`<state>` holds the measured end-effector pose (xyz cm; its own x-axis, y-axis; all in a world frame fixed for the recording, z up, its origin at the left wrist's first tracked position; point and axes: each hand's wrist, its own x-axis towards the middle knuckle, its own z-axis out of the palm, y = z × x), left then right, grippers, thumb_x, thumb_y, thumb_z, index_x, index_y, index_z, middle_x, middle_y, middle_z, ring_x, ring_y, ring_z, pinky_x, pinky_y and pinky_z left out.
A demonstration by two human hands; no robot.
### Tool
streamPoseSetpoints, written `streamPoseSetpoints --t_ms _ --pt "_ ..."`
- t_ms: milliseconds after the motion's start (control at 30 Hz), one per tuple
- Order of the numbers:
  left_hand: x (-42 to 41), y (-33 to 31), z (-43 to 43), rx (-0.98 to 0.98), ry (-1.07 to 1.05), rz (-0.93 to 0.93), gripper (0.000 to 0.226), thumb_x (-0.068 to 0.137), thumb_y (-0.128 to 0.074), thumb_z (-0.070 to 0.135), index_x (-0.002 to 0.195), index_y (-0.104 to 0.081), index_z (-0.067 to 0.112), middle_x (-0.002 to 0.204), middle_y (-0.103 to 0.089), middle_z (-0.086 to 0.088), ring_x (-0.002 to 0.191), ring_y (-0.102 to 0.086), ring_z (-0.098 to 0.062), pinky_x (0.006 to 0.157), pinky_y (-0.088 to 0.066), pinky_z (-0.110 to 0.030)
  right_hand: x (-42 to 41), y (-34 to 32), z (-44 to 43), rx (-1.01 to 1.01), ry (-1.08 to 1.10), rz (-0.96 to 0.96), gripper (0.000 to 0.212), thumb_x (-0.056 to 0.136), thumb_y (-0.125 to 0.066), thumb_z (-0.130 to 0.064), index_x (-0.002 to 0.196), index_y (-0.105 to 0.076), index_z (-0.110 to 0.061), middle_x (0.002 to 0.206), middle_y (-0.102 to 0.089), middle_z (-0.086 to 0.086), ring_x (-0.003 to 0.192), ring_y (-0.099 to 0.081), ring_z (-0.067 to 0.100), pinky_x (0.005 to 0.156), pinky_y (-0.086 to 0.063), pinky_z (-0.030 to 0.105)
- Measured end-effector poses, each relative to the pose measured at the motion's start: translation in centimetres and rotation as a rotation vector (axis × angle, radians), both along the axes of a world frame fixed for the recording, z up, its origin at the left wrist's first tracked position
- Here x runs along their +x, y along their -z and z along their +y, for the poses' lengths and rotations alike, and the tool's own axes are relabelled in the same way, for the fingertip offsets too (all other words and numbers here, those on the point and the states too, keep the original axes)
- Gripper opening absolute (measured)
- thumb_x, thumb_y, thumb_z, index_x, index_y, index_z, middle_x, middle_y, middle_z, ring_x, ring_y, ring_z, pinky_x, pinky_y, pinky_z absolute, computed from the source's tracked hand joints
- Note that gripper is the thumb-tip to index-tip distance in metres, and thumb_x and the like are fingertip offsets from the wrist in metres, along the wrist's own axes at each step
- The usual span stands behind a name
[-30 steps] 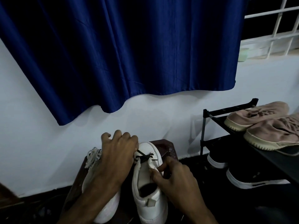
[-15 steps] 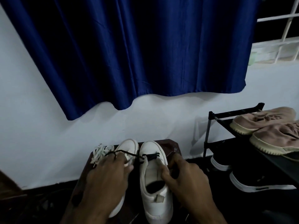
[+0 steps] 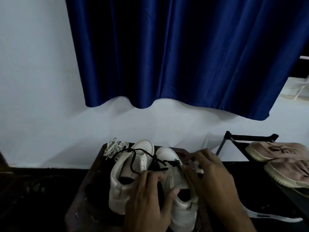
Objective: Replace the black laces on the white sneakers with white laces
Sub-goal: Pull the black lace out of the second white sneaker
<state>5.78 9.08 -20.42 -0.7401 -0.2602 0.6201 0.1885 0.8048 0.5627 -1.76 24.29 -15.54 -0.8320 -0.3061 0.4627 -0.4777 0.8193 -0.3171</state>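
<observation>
Head view: two white sneakers stand side by side on a dark brown tabletop (image 3: 83, 198), toes toward the white wall (image 3: 41, 97). The laced sneaker (image 3: 167, 154), the one on the right of the pair, serves as landmark. It has a black lace (image 3: 133, 159) crossing its eyelets near the toe. From there the lace runs left and lies in loose loops over the other sneaker (image 3: 120, 174), which touches the laced sneaker's left side.

The left hand (image 3: 150, 200) lies over the seam between the two shoes. Its thumb is at the laced sneaker's collar and its bent fingers reach the spot where the lace comes down. Motion blur hides whether they pinch the lace, grip the shoe or only rest there, so I cannot tell. The right hand (image 3: 212, 180) is against the laced sneaker's right side, fingers bent toward the eyelet row. It is also smeared, and its grip cannot be told either.

A bundle of white laces (image 3: 112, 148) lies on the tabletop's far left corner, beyond the other sneaker and apart from the laced one. To the right of the laced sneaker stands a black shoe rack (image 3: 237, 139) carrying a tan pair of shoes (image 3: 275, 153), with a black shoe with a white sole (image 3: 270, 216) lower down. Above the laced sneaker, on the wall, hangs a blue curtain (image 3: 184, 56).
</observation>
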Motion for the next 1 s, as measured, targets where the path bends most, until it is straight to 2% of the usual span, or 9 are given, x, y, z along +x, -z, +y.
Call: streamPoseSetpoints --t_ms 100,300,400,467,600,733,833,900,1000 --pt "-0.8 1.2 1.8 0.281 0.032 -0.090 0.055 0.069 -0.051 0.079 0.105 -0.055 0.037 0.102 -0.056 0.019 0.098 -0.057 -0.006 0.078 -0.041 -0.019 -2.0 0.0 -1.0 0.111 -0.162 -0.113 0.013 0.089 -0.061 -0.033 0.102 -0.066 -0.034 0.105 -0.052 -0.015 0.104 -0.049 0.010 0.076 -0.051 0.034" --pt "-1.3 2.5 1.4 0.424 0.156 0.008 0.044 0.078 -0.061 0.062 0.115 -0.049 0.041 0.100 -0.059 0.022 0.092 -0.059 0.005 0.076 -0.047 -0.017 -3.2 1.1 -2.1 0.166 -0.231 -0.190 0.021 0.076 -0.056 -0.017 0.091 -0.070 -0.022 0.098 -0.054 -0.004 0.096 -0.054 0.018 0.073 -0.051 0.037" --pt "-1.6 2.7 0.5 0.309 0.331 0.037 0.049 0.087 -0.051 0.065 0.131 -0.046 0.046 0.116 -0.054 0.024 0.102 -0.056 0.007 0.082 -0.047 -0.015 -3.7 1.4 -2.0 0.184 -0.269 -0.199 0.025 0.068 -0.049 -0.016 0.087 -0.065 -0.021 0.094 -0.050 -0.006 0.089 -0.052 0.016 0.071 -0.048 0.032" --pt "-1.9 2.4 0.4 0.221 0.373 0.053 0.044 0.088 -0.048 0.069 0.125 -0.051 0.047 0.115 -0.046 0.027 0.102 -0.049 0.015 0.079 -0.045 -0.011 -4.0 1.3 -2.1 0.176 -0.292 -0.227 0.018 0.068 -0.049 -0.011 0.083 -0.057 -0.019 0.092 -0.044 -0.005 0.083 -0.048 0.011 0.068 -0.042 0.026" --pt "-2.0 2.8 0.1 0.187 0.374 0.062 0.047 0.077 -0.058 0.077 0.096 -0.056 0.034 0.098 -0.040 0.020 0.079 -0.050 0.009 0.058 -0.046 -0.017 -4.2 1.9 -2.9 -0.132 -0.101 -0.196 0.010 0.082 -0.062 0.001 0.079 -0.056 -0.007 0.091 -0.043 0.000 0.075 -0.049 0.006 0.068 -0.041 0.020" --pt "-2.1 3.4 0.2 0.163 0.389 0.062 0.047 0.074 -0.061 0.078 0.087 -0.054 0.033 0.095 -0.034 0.020 0.072 -0.047 0.005 0.053 -0.049 -0.026 -4.6 1.6 -3.1 -0.409 0.127 -0.162 0.012 0.088 -0.059 -0.006 0.084 -0.056 -0.017 0.102 -0.046 0.000 0.089 -0.057 0.017 0.080 -0.048 0.032" --pt "-2.0 3.4 0.1 0.155 0.399 0.038 0.049 0.070 -0.064 0.079 0.090 -0.056 0.035 0.095 -0.032 0.020 0.075 -0.047 0.005 0.056 -0.050 -0.024 -4.4 0.2 -2.6 -0.151 -0.047 -0.105 0.019 0.089 -0.062 -0.008 0.103 -0.057 -0.021 0.113 -0.045 -0.006 0.104 -0.052 0.011 0.086 -0.050 0.030" --pt "-2.1 3.4 -0.1 0.161 0.408 0.032 0.049 0.067 -0.068 0.078 0.092 -0.056 0.037 0.097 -0.032 0.023 0.079 -0.044 0.011 0.059 -0.048 -0.017 -4.3 -1.3 -2.6 0.110 -0.190 -0.064 0.018 0.091 -0.061 -0.012 0.105 -0.062 -0.023 0.119 -0.045 -0.009 0.108 -0.045 0.008 0.088 -0.047 0.029" --pt "-2.1 3.4 -0.1 0.198 0.432 0.019 0.049 0.066 -0.070 0.076 0.097 -0.058 0.040 0.098 -0.035 0.024 0.079 -0.042 0.013 0.060 -0.045 -0.013 -4.0 -2.5 -3.3 0.563 -0.217 -0.221 0.019 0.090 -0.057 -0.018 0.106 -0.065 -0.026 0.130 -0.043 -0.010 0.117 -0.039 0.012 0.093 -0.045 0.040"
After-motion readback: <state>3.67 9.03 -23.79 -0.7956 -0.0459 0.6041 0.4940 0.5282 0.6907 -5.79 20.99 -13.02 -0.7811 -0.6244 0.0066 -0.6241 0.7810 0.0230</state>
